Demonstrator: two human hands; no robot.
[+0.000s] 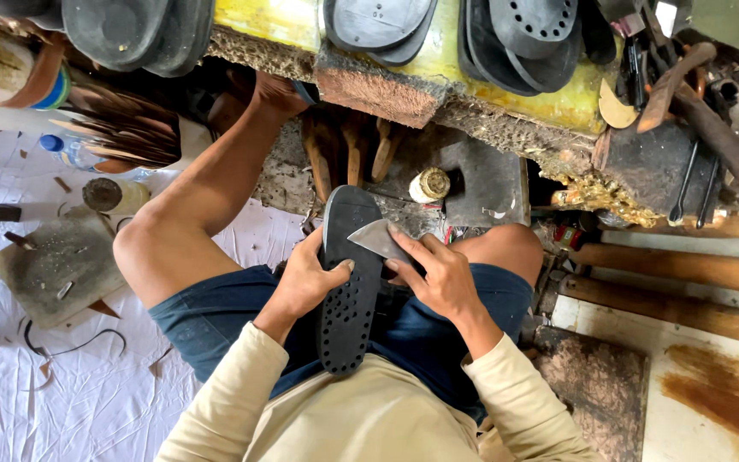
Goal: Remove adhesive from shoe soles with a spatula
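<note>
While gripped along its edge by closed left hand (305,278) fingers, sole (348,278) upright on lap; right hand (438,278) pinching blade (378,239) against its rim, just beyond fingertips. Trimming seemingly underway; most of rim apparently untouched.

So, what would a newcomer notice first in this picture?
In the middle, the left hand grips a long black shoe sole standing on the person's lap, while the right hand presses a flat metal blade against its edge. Above, more black soles are stacked on a worn yellow bench. A white sheet with scraps covers the floor at left.
</note>
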